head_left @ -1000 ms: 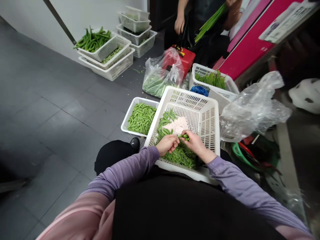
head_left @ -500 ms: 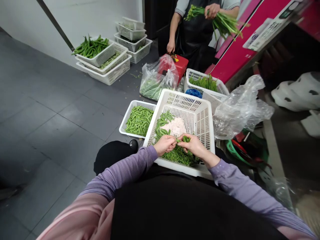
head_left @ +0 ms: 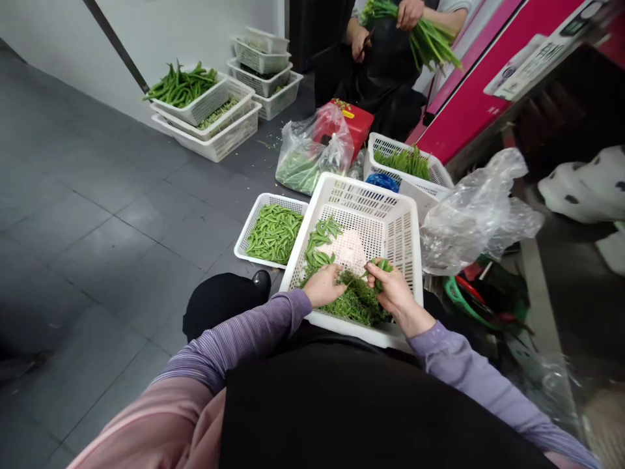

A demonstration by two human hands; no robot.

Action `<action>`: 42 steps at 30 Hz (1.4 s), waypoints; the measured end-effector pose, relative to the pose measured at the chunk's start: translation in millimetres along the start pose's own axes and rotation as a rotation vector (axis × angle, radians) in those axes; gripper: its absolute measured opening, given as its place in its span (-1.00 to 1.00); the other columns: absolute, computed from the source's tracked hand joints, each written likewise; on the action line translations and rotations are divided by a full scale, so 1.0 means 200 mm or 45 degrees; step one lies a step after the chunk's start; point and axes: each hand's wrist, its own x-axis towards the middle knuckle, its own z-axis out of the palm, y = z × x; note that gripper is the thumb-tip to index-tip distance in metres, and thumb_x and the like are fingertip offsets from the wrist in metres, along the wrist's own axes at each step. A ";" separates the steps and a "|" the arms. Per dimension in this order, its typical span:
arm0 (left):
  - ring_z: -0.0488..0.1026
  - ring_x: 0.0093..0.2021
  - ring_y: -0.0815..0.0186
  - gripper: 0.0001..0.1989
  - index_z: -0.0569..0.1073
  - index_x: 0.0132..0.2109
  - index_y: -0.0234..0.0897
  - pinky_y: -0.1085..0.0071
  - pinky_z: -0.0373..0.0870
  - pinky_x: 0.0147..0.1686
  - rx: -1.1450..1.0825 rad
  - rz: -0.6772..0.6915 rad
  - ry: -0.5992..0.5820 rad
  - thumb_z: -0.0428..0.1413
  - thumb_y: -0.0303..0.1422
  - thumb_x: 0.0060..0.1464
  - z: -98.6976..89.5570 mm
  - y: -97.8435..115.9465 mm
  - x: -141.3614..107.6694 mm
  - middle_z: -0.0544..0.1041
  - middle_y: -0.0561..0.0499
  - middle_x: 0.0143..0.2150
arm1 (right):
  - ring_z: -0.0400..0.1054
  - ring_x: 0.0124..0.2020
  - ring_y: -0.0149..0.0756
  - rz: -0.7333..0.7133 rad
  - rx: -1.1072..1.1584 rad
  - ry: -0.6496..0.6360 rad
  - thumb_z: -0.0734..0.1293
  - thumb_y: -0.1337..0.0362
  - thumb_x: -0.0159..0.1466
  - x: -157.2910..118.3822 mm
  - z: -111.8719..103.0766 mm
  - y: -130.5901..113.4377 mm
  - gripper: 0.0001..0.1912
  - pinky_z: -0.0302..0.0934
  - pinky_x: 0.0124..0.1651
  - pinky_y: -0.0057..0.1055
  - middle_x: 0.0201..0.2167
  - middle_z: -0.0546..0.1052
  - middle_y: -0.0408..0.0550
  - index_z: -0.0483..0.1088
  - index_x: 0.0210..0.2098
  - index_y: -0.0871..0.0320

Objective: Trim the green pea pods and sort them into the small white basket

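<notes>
My right hand is closed around several green pea pods, over the right part of a large white basket. On the left side of that basket, my left hand has its fingers curled beside a heap of green trimmings; whether anything is between its fingertips is too small to tell. Behind my left hand lie loose pods, next to a pale pink patch on the basket's bottom. A smaller white basket full of pods stands just left of the large one.
Beyond are a clear bag of greens, a red box and a basket of cut greens. A seated person holds green stalks. Stacked baskets stand at the back left; a crumpled plastic bag lies right.
My hands have moved apart, the left lower and the right outward with the pods. The other person's lower hand has risen from the red box toward the stalks. The view has shifted slightly.
</notes>
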 end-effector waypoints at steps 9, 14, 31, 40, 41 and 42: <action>0.38 -0.46 0.34 -0.73 0.45 -0.41 -0.30 0.46 0.26 -0.41 0.427 0.266 -0.383 -0.12 -0.37 0.04 0.09 0.08 -0.09 0.48 -0.01 -0.47 | 0.33 -0.49 -0.34 -0.358 -1.073 -0.261 0.28 0.13 0.11 -0.06 -0.15 0.06 -0.73 0.22 -0.47 -0.42 -0.41 0.45 -0.04 0.38 -0.24 0.13; 0.40 -0.42 0.33 -0.77 0.45 -0.42 -0.31 0.46 0.24 -0.44 0.607 0.425 -0.389 -0.08 -0.35 0.00 0.13 0.07 -0.15 0.50 -0.03 -0.39 | 0.35 -0.24 -0.26 -0.560 -1.619 -0.927 0.25 0.24 0.15 -0.13 -0.27 0.07 -0.78 0.23 -0.23 -0.39 -0.23 0.47 -0.01 0.43 -0.21 0.07; 0.34 -0.15 0.20 -0.65 0.35 -0.06 -0.31 0.32 0.35 -0.21 0.702 0.210 -0.504 -0.04 -0.46 -0.05 0.11 -0.04 -0.02 0.33 -0.16 -0.17 | 0.30 -0.32 -0.32 -0.255 -1.598 -0.501 0.24 0.45 0.05 0.67 -0.03 0.31 -0.80 0.16 -0.26 -0.46 -0.29 0.40 -0.01 0.37 -0.32 0.16; 0.43 -0.32 0.24 -0.77 0.44 -0.32 -0.35 0.37 0.35 -0.31 0.660 0.122 -0.412 -0.10 -0.40 0.03 0.08 -0.04 0.00 0.47 -0.14 -0.31 | 0.28 -0.38 -0.32 -0.199 -1.678 -0.380 0.28 0.28 0.08 0.58 -0.11 0.29 -0.80 0.13 -0.33 -0.46 -0.38 0.42 0.00 0.41 -0.30 0.23; 0.43 -0.33 0.26 -0.76 0.43 -0.32 -0.34 0.37 0.34 -0.30 0.625 0.070 -0.355 -0.12 -0.39 0.05 0.07 -0.03 0.01 0.47 -0.13 -0.32 | 0.25 -0.47 -0.37 -0.034 -1.447 -0.312 0.28 0.24 0.08 0.53 -0.13 0.25 -0.80 0.11 -0.42 -0.47 -0.46 0.40 -0.04 0.39 -0.34 0.24; 0.43 -0.33 0.27 -0.74 0.43 -0.31 -0.34 0.38 0.34 -0.29 0.576 0.028 -0.308 -0.14 -0.38 0.07 0.07 -0.03 0.01 0.48 -0.12 -0.33 | 0.19 -0.55 -0.42 0.152 -1.194 -0.281 0.27 0.22 0.08 0.48 -0.15 0.21 -0.81 0.06 -0.51 -0.49 -0.53 0.38 -0.08 0.38 -0.38 0.23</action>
